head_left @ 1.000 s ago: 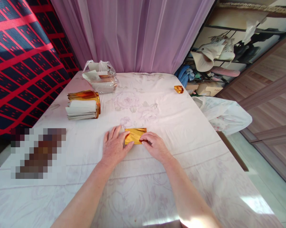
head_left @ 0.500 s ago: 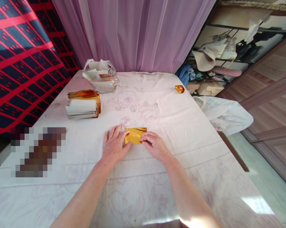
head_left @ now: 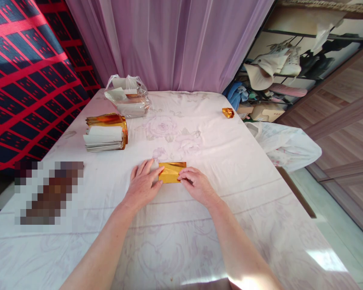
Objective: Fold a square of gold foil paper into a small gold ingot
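Bright daylight, even exposure. Hard sun patches blow out on the tablecloth [head_left: 199, 133] near the bottom edge and on the floor [head_left: 323, 257] at right. Soft short shadows under the left hand [head_left: 143, 186] and right hand [head_left: 196, 186]. Gold foil sheet [head_left: 170, 172] throws specular glare. Wide-angle stretch at the edges, straight lines bow. Focus sharp; 1 pixelated block at left.

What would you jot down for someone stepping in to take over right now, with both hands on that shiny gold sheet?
Left hand: flat on the tablecloth, fingers pressing the left edge of the gold sheet.
Right hand: fingers pinning the sheet's right edge.
Done: the sheet lies folded into a small rectangle; one small folded gold piece sits at the far right edge.
Left: the paper stack with a gold band, and the plastic bag of sheets behind it, lie untouched.
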Tool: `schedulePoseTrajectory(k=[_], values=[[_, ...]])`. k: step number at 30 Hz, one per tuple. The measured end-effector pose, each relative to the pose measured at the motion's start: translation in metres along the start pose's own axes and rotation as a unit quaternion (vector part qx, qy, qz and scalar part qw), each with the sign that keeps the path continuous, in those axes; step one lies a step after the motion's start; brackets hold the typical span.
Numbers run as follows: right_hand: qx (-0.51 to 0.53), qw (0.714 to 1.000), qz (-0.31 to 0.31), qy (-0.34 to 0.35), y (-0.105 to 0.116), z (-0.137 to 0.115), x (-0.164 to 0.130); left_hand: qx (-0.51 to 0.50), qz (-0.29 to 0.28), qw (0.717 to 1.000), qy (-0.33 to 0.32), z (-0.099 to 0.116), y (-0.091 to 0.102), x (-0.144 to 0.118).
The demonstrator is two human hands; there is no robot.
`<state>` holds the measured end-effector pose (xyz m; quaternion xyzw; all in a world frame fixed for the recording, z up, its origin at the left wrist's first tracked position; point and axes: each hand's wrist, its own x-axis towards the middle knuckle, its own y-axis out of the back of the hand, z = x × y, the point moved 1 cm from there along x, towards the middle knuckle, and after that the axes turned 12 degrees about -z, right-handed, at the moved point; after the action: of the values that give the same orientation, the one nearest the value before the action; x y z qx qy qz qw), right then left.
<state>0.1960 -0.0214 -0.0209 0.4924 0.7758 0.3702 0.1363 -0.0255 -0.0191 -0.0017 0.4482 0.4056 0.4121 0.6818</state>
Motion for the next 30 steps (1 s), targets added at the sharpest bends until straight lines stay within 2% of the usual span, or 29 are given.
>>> schedulePoseTrajectory(k=[6, 10, 15, 18, 23, 30], values=[[0.002, 1.0, -0.005, -0.001, 0.002, -0.001, 0.001, -0.006, -0.017, 1.0, -0.006, -0.006, 0.0, 0.001], [-0.01, 1.0, 0.015, -0.008, -0.003, -0.007, 0.004, -0.005, -0.006, 1.0, -0.006, -0.004, 0.0, 0.001], [-0.11, 0.987, 0.071, -0.088, -0.018, -0.02, 0.008, -0.005, 0.032, 0.999, 0.008, 0.005, 0.0, -0.002], [-0.156, 0.977, 0.078, -0.122, -0.024, -0.028, 0.01, 0.003, 0.039, 0.999, 0.019, 0.011, 0.001, -0.003], [-0.152, 0.976, 0.061, -0.141, -0.024, -0.03, 0.011, 0.003, 0.041, 0.999, 0.029, 0.016, 0.002, -0.003], [-0.101, 0.987, 0.029, -0.124, -0.016, -0.021, 0.01, -0.006, 0.042, 0.999, 0.028, 0.014, 0.001, -0.003]])
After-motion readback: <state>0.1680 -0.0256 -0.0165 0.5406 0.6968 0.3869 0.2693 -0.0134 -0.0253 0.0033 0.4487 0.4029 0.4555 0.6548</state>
